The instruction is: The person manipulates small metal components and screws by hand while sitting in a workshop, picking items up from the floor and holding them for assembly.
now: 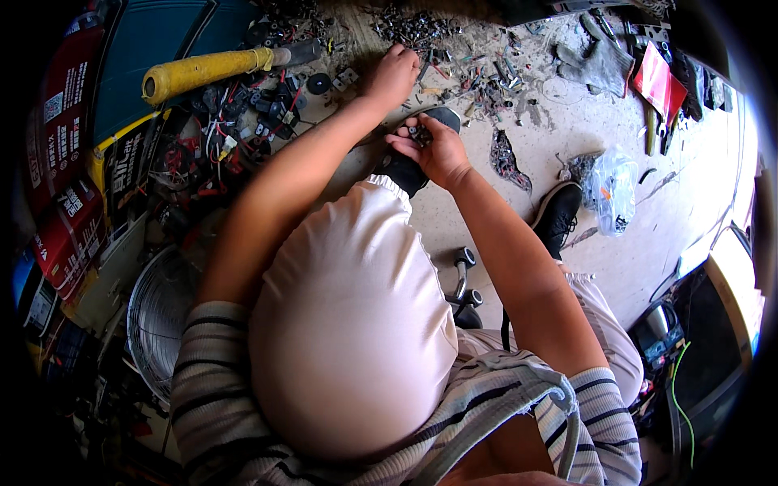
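Observation:
My left hand (393, 74) reaches forward to the concrete floor (648, 219), fingers down among scattered small metal parts (413, 28); whether it grips any is hidden. My right hand (438, 150) is cupped palm up above my black shoe (405, 166), holding a small heap of dark screws and bits (420, 134). My bent knee in pale trousers (348, 308) fills the middle of the view.
A yellow-handled tool (211, 69) lies at the far left beside a pile of black electrical parts and wires (235, 130). A clear plastic bag (612, 190), grey gloves (596, 61), a red packet (660, 81), a wire fan guard (158, 316) and stacked boxes (65, 162) surround me.

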`<state>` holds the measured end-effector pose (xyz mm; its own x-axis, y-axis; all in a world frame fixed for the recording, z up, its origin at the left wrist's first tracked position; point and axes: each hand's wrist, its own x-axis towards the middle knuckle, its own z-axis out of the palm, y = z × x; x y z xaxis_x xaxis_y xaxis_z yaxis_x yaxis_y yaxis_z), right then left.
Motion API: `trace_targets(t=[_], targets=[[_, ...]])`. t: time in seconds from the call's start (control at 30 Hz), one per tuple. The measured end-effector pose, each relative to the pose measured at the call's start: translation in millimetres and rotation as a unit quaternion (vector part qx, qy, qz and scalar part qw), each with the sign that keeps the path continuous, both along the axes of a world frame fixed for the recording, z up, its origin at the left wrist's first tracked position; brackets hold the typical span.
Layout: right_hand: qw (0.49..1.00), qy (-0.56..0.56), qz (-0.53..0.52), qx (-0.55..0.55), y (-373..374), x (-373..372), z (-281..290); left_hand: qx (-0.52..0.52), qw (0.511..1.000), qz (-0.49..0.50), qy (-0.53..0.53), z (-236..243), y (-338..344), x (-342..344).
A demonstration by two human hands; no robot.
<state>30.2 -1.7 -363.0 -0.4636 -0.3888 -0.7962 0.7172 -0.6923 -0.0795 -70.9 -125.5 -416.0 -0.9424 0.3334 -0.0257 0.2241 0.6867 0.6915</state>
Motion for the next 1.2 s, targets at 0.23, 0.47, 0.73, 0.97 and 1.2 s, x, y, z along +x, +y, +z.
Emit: trace_targets(t=[0.23,0.47,0.73,0.97,1.2], targets=[[1.0,-0.002,-0.023,-0.008,1,0,0,0.158,0.975,0.059,-0.146,66,-9,43],[0.999,-0.009,-0.041,-0.019,3,1,-2,0.182,0.964,-0.028,-0.192,85,-20,57],[1.0,-0.002,-0.003,-0.02,4,0,-3,0.062,0.996,0.062,-0.019,25,-10,-8],[1.0,-0.006,0.002,-0.007,3,-2,3,-0.014,1.0,0.007,0.024,-3,-6,-27],[1.0,-0.007,0.001,-0.016,3,-1,-1,0.032,0.995,0.08,-0.043,-9,-15,-14]])
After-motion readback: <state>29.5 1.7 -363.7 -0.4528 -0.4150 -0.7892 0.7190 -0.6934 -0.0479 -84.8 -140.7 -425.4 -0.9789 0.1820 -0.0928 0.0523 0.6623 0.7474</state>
